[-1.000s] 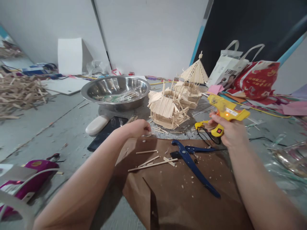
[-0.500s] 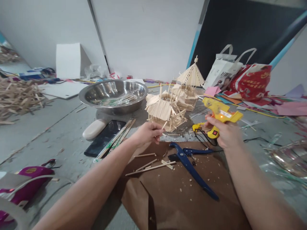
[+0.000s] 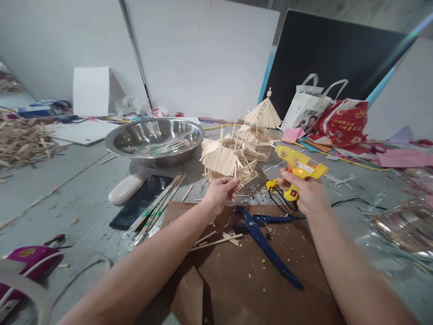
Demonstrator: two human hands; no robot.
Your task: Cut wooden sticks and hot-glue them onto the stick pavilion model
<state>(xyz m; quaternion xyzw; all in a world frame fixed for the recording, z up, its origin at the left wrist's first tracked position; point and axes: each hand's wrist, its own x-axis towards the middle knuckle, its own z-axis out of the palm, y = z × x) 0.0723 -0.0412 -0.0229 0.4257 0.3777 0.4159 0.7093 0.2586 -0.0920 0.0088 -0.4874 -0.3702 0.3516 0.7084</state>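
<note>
Between thumb and fingertips, my left hand (image 3: 221, 193) pinches a short wooden stick (image 3: 236, 171), held upright in front of the nearer stick-built pavilion model (image 3: 219, 158). Whether the stick touches the model I cannot tell. My right hand (image 3: 307, 192) grips a yellow hot glue gun (image 3: 296, 164) by its handle; an orange light glows on its side and its nozzle points left towards the models. Behind the nearer model stands another with a pointed roof (image 3: 264, 115). Blue-handled cutters (image 3: 267, 246) lie below my hands on brown paper (image 3: 257, 298), beside loose cut sticks (image 3: 219, 241).
A steel basin (image 3: 154, 155) stands back left, holding wrapped sticks. A black phone (image 3: 142, 203), a white oval case (image 3: 126, 188) and bundled sticks (image 3: 158, 205) lie left. Purple tool (image 3: 29, 266) front left; wood pile (image 3: 25, 142) far left; red bag (image 3: 345, 122) back right.
My left hand has come up and right from the paper's far edge, bringing a short stick to the nearer model. My right hand keeps hold of the glue gun. The view has shifted slightly.
</note>
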